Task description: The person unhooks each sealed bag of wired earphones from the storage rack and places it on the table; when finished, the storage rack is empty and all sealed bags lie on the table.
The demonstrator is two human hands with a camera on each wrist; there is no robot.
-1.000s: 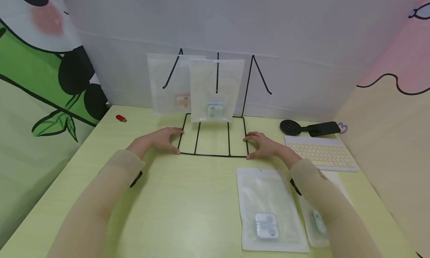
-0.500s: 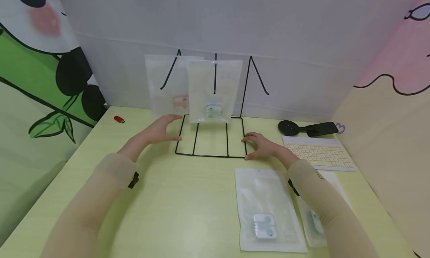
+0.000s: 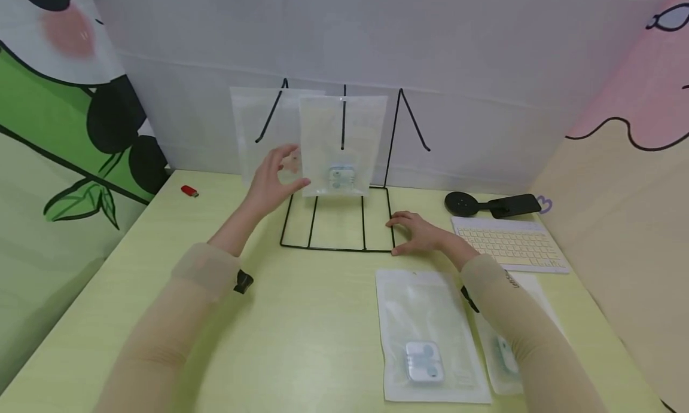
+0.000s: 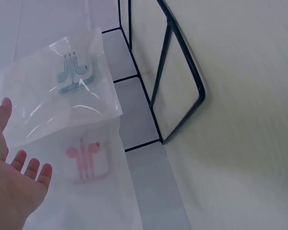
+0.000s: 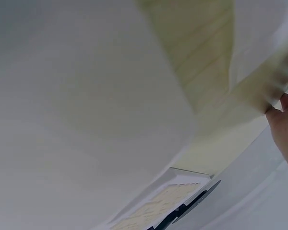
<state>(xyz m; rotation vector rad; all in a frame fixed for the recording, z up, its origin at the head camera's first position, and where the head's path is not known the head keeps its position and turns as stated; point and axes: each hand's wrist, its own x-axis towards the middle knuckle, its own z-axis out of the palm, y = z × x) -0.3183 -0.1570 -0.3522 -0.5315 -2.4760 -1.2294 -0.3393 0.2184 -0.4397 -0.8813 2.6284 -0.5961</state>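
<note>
A black wire display rack (image 3: pixel 337 249) stands on the table with three upright hooks. Two clear-and-white pouches hang on it: one with pink earphones (image 4: pixel 89 160) on the left hook, one with blue earphones (image 3: pixel 341 177) on the middle hook. My left hand (image 3: pixel 267 189) is raised in front of the pink-earphone pouch, fingers spread and nothing in them. My right hand (image 3: pixel 420 232) holds the rack's right side, fingertips over the side bar and thumb at the front corner. The right hook (image 3: pixel 414 120) bears no pouch.
Two more earphone pouches lie front right, one pouch (image 3: pixel 398 317) in full view and one pouch (image 3: pixel 497 371) partly under my right sleeve. A white keyboard (image 3: pixel 511 242), a black spatula-like utensil (image 3: pixel 492 206) and a red USB stick (image 3: pixel 189 190) lie farther out.
My left hand has let go of the rack's left side and risen toward the hanging pouches. The right hand stays at the rack's right side.
</note>
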